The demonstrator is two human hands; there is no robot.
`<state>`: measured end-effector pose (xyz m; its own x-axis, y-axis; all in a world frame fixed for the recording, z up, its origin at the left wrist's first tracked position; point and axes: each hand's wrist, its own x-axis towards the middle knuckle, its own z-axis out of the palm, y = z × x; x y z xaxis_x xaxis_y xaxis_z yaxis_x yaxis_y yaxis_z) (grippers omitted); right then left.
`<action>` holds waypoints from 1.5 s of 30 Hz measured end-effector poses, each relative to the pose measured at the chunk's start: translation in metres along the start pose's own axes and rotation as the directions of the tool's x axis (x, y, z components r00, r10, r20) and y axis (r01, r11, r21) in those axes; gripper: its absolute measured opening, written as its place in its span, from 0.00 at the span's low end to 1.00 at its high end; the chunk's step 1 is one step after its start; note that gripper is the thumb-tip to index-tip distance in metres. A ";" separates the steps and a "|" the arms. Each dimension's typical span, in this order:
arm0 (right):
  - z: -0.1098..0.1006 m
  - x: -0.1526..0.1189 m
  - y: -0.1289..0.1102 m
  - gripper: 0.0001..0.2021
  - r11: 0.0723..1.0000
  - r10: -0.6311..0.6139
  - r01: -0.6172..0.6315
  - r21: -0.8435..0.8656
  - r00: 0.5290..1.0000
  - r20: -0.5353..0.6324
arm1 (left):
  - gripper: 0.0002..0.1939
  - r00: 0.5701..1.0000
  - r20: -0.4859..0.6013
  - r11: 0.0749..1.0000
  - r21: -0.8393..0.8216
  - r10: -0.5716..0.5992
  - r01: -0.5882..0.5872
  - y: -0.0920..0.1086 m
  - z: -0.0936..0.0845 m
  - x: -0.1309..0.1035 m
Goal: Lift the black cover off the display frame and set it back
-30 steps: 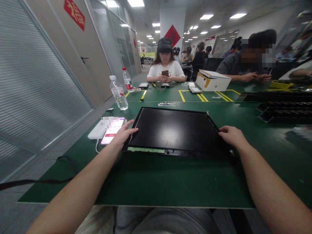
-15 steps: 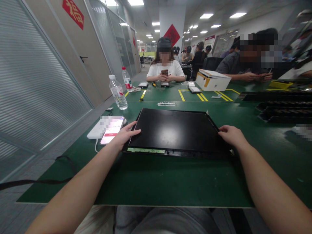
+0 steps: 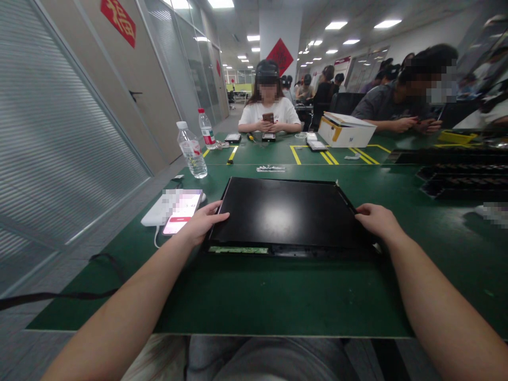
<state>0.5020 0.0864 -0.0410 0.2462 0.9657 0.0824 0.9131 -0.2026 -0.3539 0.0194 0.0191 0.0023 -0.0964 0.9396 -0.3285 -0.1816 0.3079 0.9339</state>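
A black LCD panel point(image 3: 280, 211) lies face up over the green table in front of me, its glossy face reflecting a light. It sits within a thin black frame, and a green circuit board strip point(image 3: 238, 250) shows along the edge nearest me. My left hand point(image 3: 205, 219) is closed on the panel's left edge, thumb on top and the other fingers partly hidden at the side. At the right edge, my right hand point(image 3: 375, 218) grips the panel between thumb and curled fingers. Whether the panel's underside touches the table cannot be seen.
Left of the panel are a phone point(image 3: 182, 211), a white box-like item point(image 3: 155, 210) and a water bottle point(image 3: 192, 151). Black frame-like parts point(image 3: 448, 177) are stacked at right. Across the table stand a white box point(image 3: 348, 131) and a second bottle point(image 3: 206, 129); two people sit there.
The panel's near edge with the green strip has shifted slightly toward me. Both my hands stay at the same edges. The person at the far right has turned their head a little.
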 end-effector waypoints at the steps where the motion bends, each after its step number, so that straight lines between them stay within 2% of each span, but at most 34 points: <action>1: 0.000 0.000 0.000 0.11 1.000 0.001 -0.001 -0.004 1.000 0.003 | 0.31 1.000 0.004 1.000 -0.008 0.010 -0.010 0.000 0.000 0.000; 7: -0.002 -0.001 -0.003 0.11 1.000 0.012 -0.012 -0.016 1.000 0.024 | 0.33 0.998 -0.001 0.997 -0.027 0.068 -0.068 -0.003 -0.005 0.004; 12: -0.003 -0.002 -0.004 0.12 0.999 0.028 -0.028 -0.022 0.999 0.043 | 0.30 0.993 0.036 0.994 -0.010 0.109 -0.109 -0.005 -0.009 0.006; 25: -0.004 -0.004 -0.006 0.12 0.999 0.013 -0.012 -0.031 1.000 0.025 | 0.29 0.993 0.050 0.994 0.014 0.111 -0.112 -0.004 -0.008 0.005; 36: -0.003 -0.003 -0.005 0.12 1.000 0.018 -0.018 -0.021 1.000 0.017 | 0.26 0.985 0.020 0.985 0.033 0.171 -0.172 -0.001 -0.008 0.001; 45: -0.003 -0.004 -0.005 0.10 1.000 0.017 -0.017 0.000 1.000 0.013 | 0.32 0.983 0.028 0.983 -0.021 0.180 -0.180 0.004 -0.003 -0.006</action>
<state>0.4976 0.0833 -0.0368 0.2570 0.9643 0.0644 0.9089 -0.2185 -0.3552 0.0166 0.0146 0.0071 -0.1001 0.9835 -0.1506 -0.1816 0.1307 0.9746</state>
